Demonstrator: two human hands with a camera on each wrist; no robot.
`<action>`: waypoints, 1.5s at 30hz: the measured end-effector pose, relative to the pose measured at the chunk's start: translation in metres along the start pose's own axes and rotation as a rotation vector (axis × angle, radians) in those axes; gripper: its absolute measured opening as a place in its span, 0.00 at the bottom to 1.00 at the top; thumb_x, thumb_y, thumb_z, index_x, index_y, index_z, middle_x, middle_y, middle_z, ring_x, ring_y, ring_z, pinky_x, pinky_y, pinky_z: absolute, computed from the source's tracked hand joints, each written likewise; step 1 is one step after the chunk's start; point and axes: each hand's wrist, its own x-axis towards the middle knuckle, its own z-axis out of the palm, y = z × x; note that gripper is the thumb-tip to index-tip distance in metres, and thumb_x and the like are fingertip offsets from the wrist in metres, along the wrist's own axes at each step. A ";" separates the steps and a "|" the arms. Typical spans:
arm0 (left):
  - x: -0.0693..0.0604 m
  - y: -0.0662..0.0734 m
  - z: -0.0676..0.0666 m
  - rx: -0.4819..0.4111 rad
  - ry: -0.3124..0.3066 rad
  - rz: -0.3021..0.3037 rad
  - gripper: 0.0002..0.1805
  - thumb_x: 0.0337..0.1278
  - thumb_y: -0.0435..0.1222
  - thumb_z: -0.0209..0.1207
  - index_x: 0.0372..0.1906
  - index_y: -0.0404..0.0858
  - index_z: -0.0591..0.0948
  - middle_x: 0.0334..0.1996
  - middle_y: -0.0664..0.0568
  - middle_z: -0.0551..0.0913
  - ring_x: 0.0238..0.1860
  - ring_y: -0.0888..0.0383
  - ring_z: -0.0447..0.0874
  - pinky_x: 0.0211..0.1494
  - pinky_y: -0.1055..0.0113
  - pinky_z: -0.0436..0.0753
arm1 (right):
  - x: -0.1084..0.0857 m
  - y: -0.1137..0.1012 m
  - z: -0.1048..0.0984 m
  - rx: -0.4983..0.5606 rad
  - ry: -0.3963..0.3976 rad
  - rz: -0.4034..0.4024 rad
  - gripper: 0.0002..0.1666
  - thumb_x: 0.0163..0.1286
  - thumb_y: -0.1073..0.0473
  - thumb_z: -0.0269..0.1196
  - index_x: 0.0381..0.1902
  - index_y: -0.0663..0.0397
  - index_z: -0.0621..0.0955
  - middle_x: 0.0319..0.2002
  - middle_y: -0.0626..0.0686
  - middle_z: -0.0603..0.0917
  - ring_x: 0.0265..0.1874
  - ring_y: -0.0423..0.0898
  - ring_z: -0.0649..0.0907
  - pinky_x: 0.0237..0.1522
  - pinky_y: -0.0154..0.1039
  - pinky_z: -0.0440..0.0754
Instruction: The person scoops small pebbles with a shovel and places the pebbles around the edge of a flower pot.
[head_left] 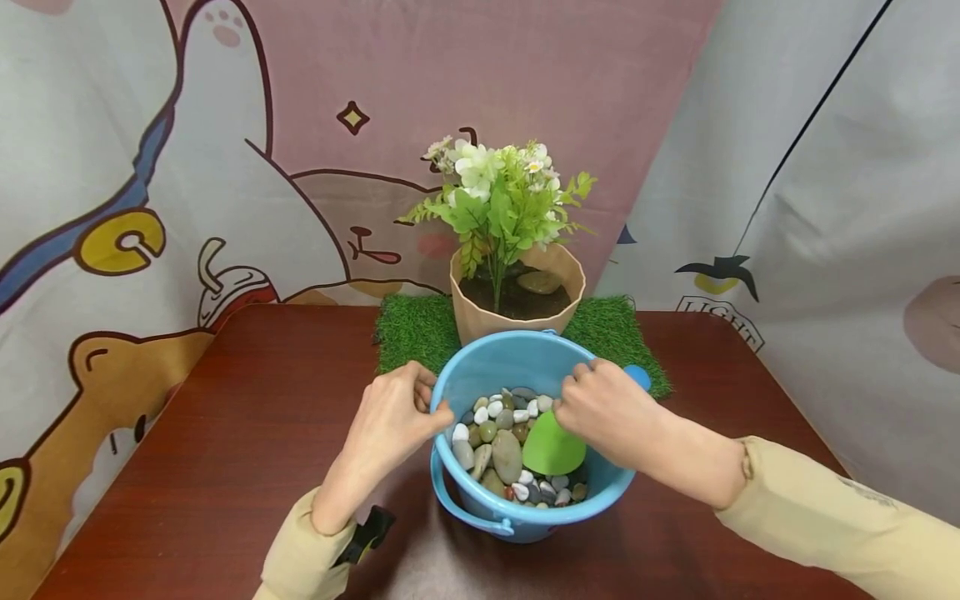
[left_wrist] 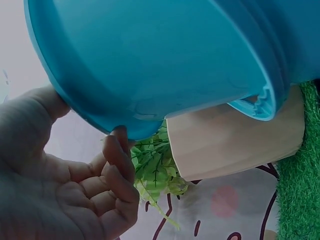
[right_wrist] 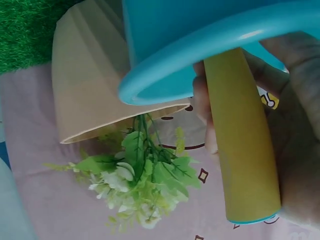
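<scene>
A light blue bucket (head_left: 457, 375) holds many pebbles (head_left: 507, 456) of white, grey and brown. My left hand (head_left: 393, 408) pinches its left rim; in the left wrist view the thumb and fingers (left_wrist: 120, 157) meet the rim's edge. My right hand (head_left: 611, 408) is above the bucket's right side and grips a toy shovel by its yellow handle (right_wrist: 242, 140). The shovel's green blade (head_left: 553, 446) points down among the pebbles, its tip area lying against them. A blue handle end (head_left: 637, 377) sticks out behind the right hand.
Behind the bucket, a beige flowerpot (head_left: 517, 323) with white flowers (head_left: 480, 167), soil and a stone stands on a green turf mat (head_left: 622, 329). The bucket's handle (head_left: 465, 512) hangs down in front. All stand on a red-brown table (head_left: 262, 417) before a printed cloth (head_left: 525, 67).
</scene>
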 end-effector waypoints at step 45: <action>-0.001 0.002 -0.001 0.093 0.070 0.133 0.11 0.38 0.33 0.64 0.33 0.35 0.83 0.22 0.52 0.82 0.23 0.63 0.77 0.28 0.69 0.74 | -0.007 0.007 0.037 0.394 0.041 -0.026 0.10 0.44 0.58 0.68 0.21 0.44 0.75 0.15 0.43 0.68 0.16 0.40 0.65 0.20 0.31 0.62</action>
